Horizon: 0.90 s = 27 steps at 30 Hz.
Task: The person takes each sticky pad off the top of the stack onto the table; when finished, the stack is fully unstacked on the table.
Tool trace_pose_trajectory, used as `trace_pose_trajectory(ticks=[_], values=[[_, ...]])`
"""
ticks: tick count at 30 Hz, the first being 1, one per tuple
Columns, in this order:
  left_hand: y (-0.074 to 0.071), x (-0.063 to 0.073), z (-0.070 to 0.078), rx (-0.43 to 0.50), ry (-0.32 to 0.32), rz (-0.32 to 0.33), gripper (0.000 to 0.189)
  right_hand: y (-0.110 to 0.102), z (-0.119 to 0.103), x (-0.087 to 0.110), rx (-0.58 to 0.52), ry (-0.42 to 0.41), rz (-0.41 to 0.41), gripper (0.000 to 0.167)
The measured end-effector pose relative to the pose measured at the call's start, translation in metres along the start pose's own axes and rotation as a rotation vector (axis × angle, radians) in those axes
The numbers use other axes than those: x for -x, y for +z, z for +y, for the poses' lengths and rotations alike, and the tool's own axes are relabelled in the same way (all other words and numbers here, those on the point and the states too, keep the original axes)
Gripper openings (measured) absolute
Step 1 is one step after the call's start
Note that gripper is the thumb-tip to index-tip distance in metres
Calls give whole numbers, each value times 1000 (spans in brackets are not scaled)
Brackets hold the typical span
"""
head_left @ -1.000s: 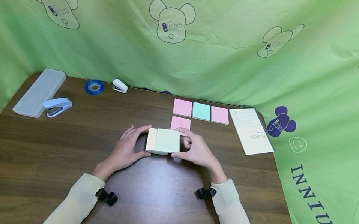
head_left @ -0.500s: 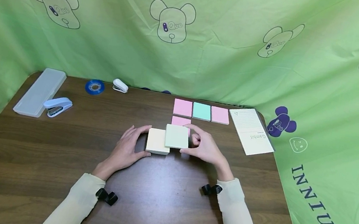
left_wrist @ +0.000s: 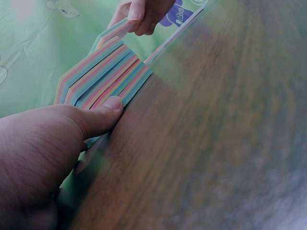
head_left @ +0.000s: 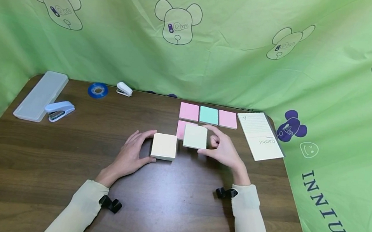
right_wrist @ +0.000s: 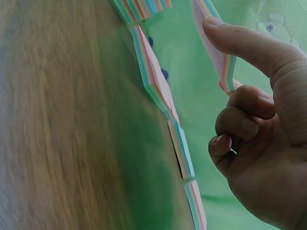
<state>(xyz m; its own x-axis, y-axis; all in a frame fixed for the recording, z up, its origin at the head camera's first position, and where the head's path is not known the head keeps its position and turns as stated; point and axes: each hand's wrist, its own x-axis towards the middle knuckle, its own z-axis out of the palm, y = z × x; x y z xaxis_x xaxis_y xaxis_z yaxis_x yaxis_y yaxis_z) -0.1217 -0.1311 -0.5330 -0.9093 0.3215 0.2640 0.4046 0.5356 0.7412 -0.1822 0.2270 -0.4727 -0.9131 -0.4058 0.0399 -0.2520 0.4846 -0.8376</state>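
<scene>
Cream-topped square stack of paper pads (head_left: 164, 145): rests on the brown wood-grain table (head_left: 166, 215), its striped layers slightly uneven at the edges.
Left hand (head_left: 129, 154): spans the stack's left side, thumb against the near face, fingers reaching the far one, a firm hold.
Pale green square paper pad (head_left: 195, 137): up off the table, right of the stack; in the head view it hides part of a pink square paper pad (head_left: 180, 130).
Right hand (head_left: 220, 148): pinches the raised pad near its right corners, thumb on the near edge, index finger on the far one, parted to the pad's width; the other fingers curl clear.
Pad's handling: likely light and fairly stiff, though loose sheets could fan or crease under a hard squeeze.
Stack's handling: probably heavier, its separate blocks apt to slide over one another.
Best hold: opposite edges, low enough to catch every layer.
</scene>
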Motion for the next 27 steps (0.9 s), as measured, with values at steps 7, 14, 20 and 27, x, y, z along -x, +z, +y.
trace_pose_trajectory(ticks=[7, 14, 20, 27], values=[[0, 0, 0, 6, -6, -3, 102, -9, 12, 1, -9, 17, 24, 80], [0, -1, 0, 12, -14, -8, 101, -16, 27, 0, 41, 67, 44, 81], [0, -1, 1, 15, -14, -9, 100, -21, 40, -1, 56, 105, 36, 81], [0, -1, 0, 16, -13, -8, 99, -27, 49, 3, 66, 97, 53, 85]])
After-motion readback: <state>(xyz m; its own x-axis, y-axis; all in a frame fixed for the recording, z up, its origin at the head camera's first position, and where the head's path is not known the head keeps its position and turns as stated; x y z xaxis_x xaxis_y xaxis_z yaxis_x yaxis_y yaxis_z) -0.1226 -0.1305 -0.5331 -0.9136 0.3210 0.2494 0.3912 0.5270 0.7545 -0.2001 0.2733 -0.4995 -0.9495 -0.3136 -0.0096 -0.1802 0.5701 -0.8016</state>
